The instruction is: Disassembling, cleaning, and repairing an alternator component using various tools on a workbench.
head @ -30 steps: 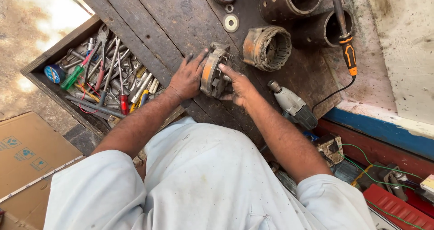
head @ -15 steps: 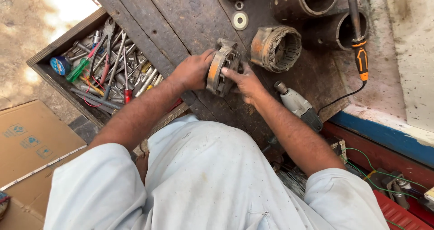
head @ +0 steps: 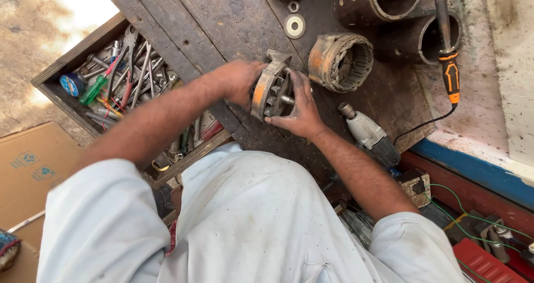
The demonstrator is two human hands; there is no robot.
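At far left lies flattened cardboard (head: 28, 166) on sandy ground, then an open wooden drawer (head: 78, 66) of tools. At frame centre, on the dark, worn plank desk (head: 222, 21), both hands — left hand (head: 236, 83), right hand (head: 300, 108) — clasp a round metal motor housing (head: 271, 91). Upper right stand two rusty cylinders (head: 378, 2) — beyond, a pale dusty ledge (head: 500, 66).

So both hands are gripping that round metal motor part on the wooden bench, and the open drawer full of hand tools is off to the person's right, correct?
Not quite. The head view shows the drawer of hand tools on the person's left, not right. The rest holds: the left hand and right hand both grip the round metal motor part on the wooden bench.
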